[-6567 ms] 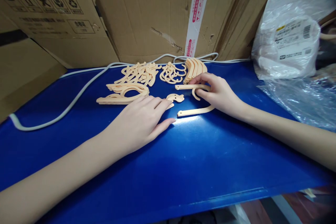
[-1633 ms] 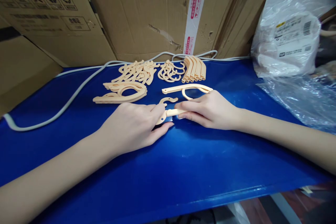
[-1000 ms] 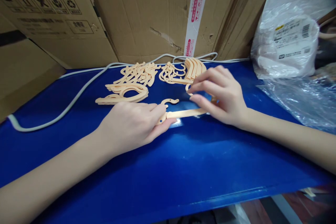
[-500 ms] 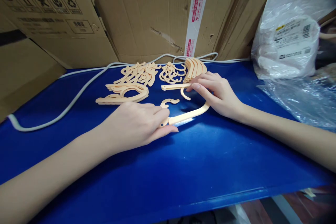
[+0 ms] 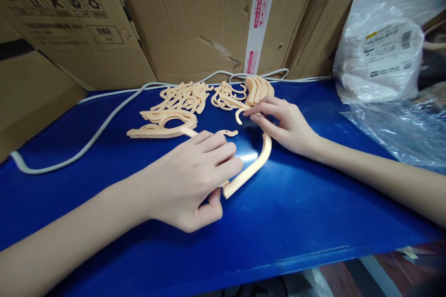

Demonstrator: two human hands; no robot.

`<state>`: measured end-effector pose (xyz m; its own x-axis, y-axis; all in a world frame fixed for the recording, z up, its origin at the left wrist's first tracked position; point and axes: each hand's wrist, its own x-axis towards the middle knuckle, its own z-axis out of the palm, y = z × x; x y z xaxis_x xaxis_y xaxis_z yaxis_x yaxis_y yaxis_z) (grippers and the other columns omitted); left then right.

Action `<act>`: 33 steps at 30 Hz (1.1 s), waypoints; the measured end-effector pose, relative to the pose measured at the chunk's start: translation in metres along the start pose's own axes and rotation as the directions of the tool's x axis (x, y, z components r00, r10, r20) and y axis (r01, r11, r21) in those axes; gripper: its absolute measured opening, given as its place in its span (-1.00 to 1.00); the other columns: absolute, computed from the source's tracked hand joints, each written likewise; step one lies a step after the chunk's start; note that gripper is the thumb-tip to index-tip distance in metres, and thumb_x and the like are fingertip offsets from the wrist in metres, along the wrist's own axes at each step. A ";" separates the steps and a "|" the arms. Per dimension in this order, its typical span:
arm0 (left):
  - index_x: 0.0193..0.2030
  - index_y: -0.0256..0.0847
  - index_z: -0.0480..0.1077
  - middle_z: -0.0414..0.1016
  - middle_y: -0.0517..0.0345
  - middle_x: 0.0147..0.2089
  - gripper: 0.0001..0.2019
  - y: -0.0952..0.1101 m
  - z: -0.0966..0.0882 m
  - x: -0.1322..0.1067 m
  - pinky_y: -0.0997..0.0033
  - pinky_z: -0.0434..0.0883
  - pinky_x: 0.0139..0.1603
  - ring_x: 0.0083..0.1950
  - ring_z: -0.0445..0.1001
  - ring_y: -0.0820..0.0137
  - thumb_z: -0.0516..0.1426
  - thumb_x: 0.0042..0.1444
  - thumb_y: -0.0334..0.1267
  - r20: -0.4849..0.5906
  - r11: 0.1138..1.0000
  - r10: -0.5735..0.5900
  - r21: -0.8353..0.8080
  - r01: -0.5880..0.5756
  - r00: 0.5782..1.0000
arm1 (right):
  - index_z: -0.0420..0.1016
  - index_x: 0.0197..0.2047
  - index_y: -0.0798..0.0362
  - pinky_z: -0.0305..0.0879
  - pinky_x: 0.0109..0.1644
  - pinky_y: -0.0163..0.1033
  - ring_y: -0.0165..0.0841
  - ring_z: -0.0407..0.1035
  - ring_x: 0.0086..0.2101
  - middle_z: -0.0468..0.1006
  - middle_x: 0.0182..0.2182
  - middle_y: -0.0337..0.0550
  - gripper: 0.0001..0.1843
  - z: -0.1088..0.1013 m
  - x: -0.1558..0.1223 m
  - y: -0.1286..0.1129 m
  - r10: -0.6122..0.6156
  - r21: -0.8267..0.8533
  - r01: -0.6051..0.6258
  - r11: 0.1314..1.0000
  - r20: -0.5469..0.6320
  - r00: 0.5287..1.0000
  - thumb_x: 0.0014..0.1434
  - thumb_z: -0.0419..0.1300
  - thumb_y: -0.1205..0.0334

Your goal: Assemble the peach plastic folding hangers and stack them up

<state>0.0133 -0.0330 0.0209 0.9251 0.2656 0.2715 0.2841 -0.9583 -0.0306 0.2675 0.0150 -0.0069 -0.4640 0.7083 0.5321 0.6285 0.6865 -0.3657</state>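
My left hand (image 5: pixel 198 178) is closed on a cream plastic hanger piece. Its light end (image 5: pixel 189 132) shows beyond the knuckles, while the fingers hide its middle. Against the fingertips lies the lower end of a curved hanger arm (image 5: pixel 252 169), which rises to the right toward my right hand (image 5: pixel 284 120). That hand pinches a straight cream hanger bar (image 5: pixel 234 103) with a small hook (image 5: pixel 239 117) hanging below it. Whether the bar and the curved arm are joined is hidden by my right fingers. A loose hook piece (image 5: pixel 228 133) lies behind my left hand.
Stacked hanger frames (image 5: pixel 162 131), a heap of curved parts (image 5: pixel 186 97), a pile of hooks (image 5: pixel 225 95) and stacked arms (image 5: pixel 258 89) lie on the blue table (image 5: pixel 278 227). Behind run a white cable (image 5: pixel 114 116) and cardboard boxes (image 5: pixel 195 18). Plastic-wrapped goods (image 5: pixel 379 60) stand right.
My left hand has moved nearer to me and turned, so a strip end now shows beyond its knuckles. The curved arm slants more steeply. The bar in my right hand has tilted, its free end farther back.
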 end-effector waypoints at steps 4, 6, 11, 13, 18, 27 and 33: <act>-0.39 -0.17 0.21 0.29 0.09 -0.34 -0.89 0.000 0.002 0.000 0.19 0.24 -0.27 -0.29 0.22 0.24 0.03 -0.04 -0.45 0.024 1.000 0.002 -0.024 -0.001 1.000 | 0.58 -0.07 0.09 0.27 -0.12 -0.15 -0.26 0.44 -0.23 0.57 -0.21 -0.06 -0.76 0.000 0.000 0.001 -0.004 -0.016 0.004 1.000 0.000 1.000 0.32 0.11 0.27; -0.37 -0.17 0.23 0.32 0.08 -0.32 -0.89 -0.001 0.004 0.000 0.19 0.28 -0.22 -0.27 0.25 0.24 0.04 0.00 -0.47 0.023 1.000 0.009 -0.020 -0.008 1.000 | 0.58 -0.09 0.10 0.26 -0.13 -0.16 -0.26 0.43 -0.23 0.57 -0.22 -0.06 -0.78 0.001 -0.001 0.002 -0.003 -0.013 0.003 1.000 -0.005 1.000 0.30 0.12 0.29; -0.20 -0.21 0.34 0.45 -0.03 -0.06 -0.83 -0.004 0.008 -0.001 0.09 0.35 0.12 0.03 0.37 0.13 0.04 0.10 -0.49 0.004 1.000 0.027 -0.004 -0.027 1.000 | 0.57 -0.11 0.10 0.24 -0.09 -0.13 -0.25 0.44 -0.21 0.56 -0.21 -0.07 -0.80 0.001 -0.002 0.003 0.016 -0.034 -0.016 0.999 -0.021 1.000 0.29 0.12 0.31; -0.17 -0.21 0.36 0.46 -0.05 0.03 -0.82 -0.006 0.010 -0.001 0.06 0.31 0.24 0.15 0.36 0.11 0.04 0.13 -0.49 -0.011 0.999 0.036 -0.013 -0.036 0.999 | 0.56 -0.13 0.08 0.23 -0.09 -0.12 -0.24 0.45 -0.20 0.56 -0.21 -0.09 -0.81 0.001 -0.002 0.003 0.025 -0.035 -0.026 0.999 -0.037 0.999 0.28 0.13 0.32; -0.16 -0.25 0.44 0.45 -0.11 0.18 -0.79 -0.007 0.013 -0.003 0.05 0.32 0.30 0.26 0.34 0.09 0.02 0.21 -0.53 -0.050 0.999 0.028 0.032 -0.026 0.998 | 0.56 -0.14 0.06 0.22 -0.11 -0.12 -0.22 0.45 -0.20 0.55 -0.22 -0.09 -0.82 0.002 -0.002 0.003 0.046 -0.026 -0.048 0.999 -0.051 0.998 0.28 0.13 0.30; -0.16 -0.25 0.47 0.55 -0.07 0.03 -0.73 -0.008 0.014 -0.001 0.13 0.42 0.05 0.07 0.49 0.15 -0.05 0.32 -0.50 -0.057 0.996 -0.015 0.086 0.020 0.998 | 0.57 -0.12 0.08 0.18 -0.10 -0.11 -0.22 0.44 -0.19 0.54 -0.23 -0.09 -0.80 0.002 -0.002 0.005 0.056 -0.059 -0.058 0.997 -0.036 0.998 0.30 0.13 0.28; -0.23 -0.28 0.44 0.57 -0.03 -0.09 -0.81 -0.008 0.013 -0.001 0.14 0.39 -0.05 -0.05 0.50 0.14 0.09 0.33 -0.22 -0.079 0.998 -0.039 0.043 0.042 0.996 | 0.56 -0.12 0.07 0.14 -0.11 -0.13 -0.23 0.44 -0.20 0.53 -0.23 -0.10 -0.81 0.003 -0.002 0.004 0.051 -0.118 -0.054 0.992 -0.028 0.998 0.30 0.13 0.27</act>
<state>0.0138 -0.0246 0.0084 0.8905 0.2932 0.3479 0.3333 -0.9409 -0.0602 0.2691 0.0165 -0.0121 -0.4138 0.7371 0.5342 0.7217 0.6233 -0.3011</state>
